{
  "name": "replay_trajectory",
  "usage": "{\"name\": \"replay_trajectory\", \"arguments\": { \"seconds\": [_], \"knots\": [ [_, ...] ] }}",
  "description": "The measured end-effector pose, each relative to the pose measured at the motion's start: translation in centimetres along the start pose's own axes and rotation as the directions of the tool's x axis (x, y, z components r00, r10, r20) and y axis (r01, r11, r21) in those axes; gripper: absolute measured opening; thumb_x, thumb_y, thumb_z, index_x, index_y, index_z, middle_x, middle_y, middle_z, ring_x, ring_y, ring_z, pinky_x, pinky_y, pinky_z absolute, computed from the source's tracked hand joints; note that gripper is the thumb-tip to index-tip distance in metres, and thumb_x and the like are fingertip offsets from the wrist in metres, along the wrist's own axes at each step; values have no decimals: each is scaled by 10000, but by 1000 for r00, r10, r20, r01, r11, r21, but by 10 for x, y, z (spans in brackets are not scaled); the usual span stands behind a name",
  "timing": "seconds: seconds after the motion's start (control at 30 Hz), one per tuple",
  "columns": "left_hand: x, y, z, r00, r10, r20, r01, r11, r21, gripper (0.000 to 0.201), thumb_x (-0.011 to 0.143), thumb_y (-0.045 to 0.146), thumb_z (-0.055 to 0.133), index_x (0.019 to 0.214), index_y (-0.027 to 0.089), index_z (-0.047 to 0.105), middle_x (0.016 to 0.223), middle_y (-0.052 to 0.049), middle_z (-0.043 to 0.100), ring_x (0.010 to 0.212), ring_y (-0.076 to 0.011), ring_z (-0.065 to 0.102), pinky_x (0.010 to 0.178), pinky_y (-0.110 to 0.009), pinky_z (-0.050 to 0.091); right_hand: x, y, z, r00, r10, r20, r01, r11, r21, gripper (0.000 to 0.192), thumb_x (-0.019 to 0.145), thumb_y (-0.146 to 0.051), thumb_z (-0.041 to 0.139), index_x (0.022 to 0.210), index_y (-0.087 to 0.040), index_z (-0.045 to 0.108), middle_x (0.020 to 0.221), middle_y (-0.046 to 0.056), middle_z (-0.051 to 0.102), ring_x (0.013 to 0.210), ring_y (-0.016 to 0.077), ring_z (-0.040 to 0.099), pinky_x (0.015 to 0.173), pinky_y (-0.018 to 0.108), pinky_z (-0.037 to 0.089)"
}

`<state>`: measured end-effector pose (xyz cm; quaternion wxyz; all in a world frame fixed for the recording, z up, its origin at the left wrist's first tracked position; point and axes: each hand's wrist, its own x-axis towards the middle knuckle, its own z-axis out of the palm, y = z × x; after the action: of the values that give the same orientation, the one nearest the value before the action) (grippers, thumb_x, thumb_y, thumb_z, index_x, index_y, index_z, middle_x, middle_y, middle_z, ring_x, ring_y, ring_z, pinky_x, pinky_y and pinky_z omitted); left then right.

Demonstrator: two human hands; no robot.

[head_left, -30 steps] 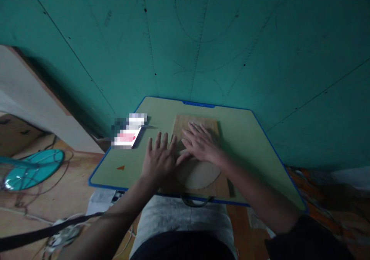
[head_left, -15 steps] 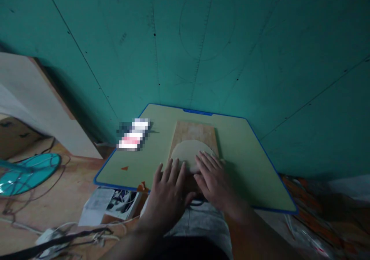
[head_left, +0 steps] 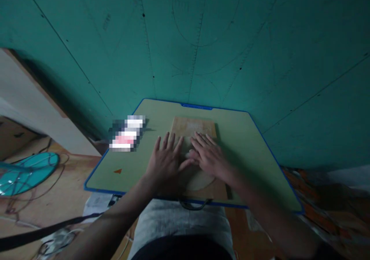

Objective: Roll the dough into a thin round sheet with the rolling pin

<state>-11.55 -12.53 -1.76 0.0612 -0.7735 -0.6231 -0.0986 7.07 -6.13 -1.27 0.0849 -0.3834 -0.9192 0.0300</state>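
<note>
A flat round of pale dough lies on a wooden board on a low green table with a blue rim. My left hand rests palm down on the board's left side, fingers spread, over the dough's left part. Beside it, my right hand lies flat on the dough's far part with its fingers pointing to the wall. The two thumbs nearly meet. Whatever is under the palms is hidden. Only the near edge of the dough shows below the hands.
A pixelated flat item lies at the table's left back. A small orange mark is near the left front. The teal wall stands right behind the table. On the floor at left are a teal fan, cables and papers.
Both hands have slid forward over the board, away from me, after having drawn back to the near edge half a second ago. They now cover the dough's far part instead.
</note>
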Motion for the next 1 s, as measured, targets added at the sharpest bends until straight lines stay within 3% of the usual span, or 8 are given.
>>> {"name": "replay_trajectory", "arguments": {
  "seconds": [0.17,0.27,0.37,0.47,0.57,0.63,0.73,1.0],
  "knots": [
    [50,-29,-1,993,-17,115,18,1000,-5,664,1005,621,326,1509,200,432,1560,-176,433,1471,-419,317,1131,-642,290,62,23,-2,992,85,99,-90,995,52,546,1051,-442,326,1488,-149,474,1605,143,374,1519,273,258,1238,497,195],
    [53,-29,-2,995,-56,84,54,998,27,663,1006,607,346,1494,170,452,1544,-192,449,1461,-414,342,1125,-608,323,66,22,-4,987,139,81,-142,990,28,538,1045,-427,354,1483,-140,480,1604,165,367,1513,285,273,1232,498,208],
    [28,-12,2,994,-103,-44,106,992,62,750,989,649,349,1477,91,460,1506,-242,477,1448,-397,374,1132,-565,340,36,10,-1,992,114,-44,-115,993,-21,535,1041,-420,372,1461,-117,508,1591,192,379,1497,305,310,1235,511,199],
    [-14,10,5,991,-39,-125,48,997,68,705,989,622,380,1452,104,497,1498,-220,497,1420,-395,417,1120,-556,364,-12,-6,6,989,44,-144,-50,998,-39,531,1038,-412,383,1466,-122,503,1576,183,411,1485,303,332,1233,522,213],
    [-46,26,2,989,9,-147,1,997,72,663,985,577,431,1460,118,490,1524,-195,476,1419,-397,416,1103,-553,386,-48,-17,8,985,5,-175,-10,1000,-28,554,1028,-400,402,1505,-119,444,1574,153,428,1486,292,324,1233,513,230],
    [-52,30,-1,990,19,-141,-9,997,73,664,982,569,445,1465,115,483,1530,-198,467,1420,-398,413,1088,-549,404,-54,-20,7,986,7,-164,-11,1000,-22,560,1028,-382,395,1514,-106,427,1569,147,437,1482,288,332,1231,504,240],
    [-36,25,-4,995,-33,-95,41,996,85,676,977,582,449,1443,96,510,1507,-230,481,1407,-419,427,1076,-566,414,-38,-17,2,992,29,-121,-33,999,-28,529,1032,-354,375,1499,-121,460,1566,147,441,1472,290,355,1225,506,246],
    [55,-20,0,975,-190,115,185,981,56,661,1023,576,313,1487,128,455,1531,-233,448,1460,-406,347,1134,-580,317,61,22,5,985,171,-35,-171,985,-20,549,1015,-378,365,1519,-173,437,1597,136,396,1480,302,337,1225,514,182]
  ]
}}
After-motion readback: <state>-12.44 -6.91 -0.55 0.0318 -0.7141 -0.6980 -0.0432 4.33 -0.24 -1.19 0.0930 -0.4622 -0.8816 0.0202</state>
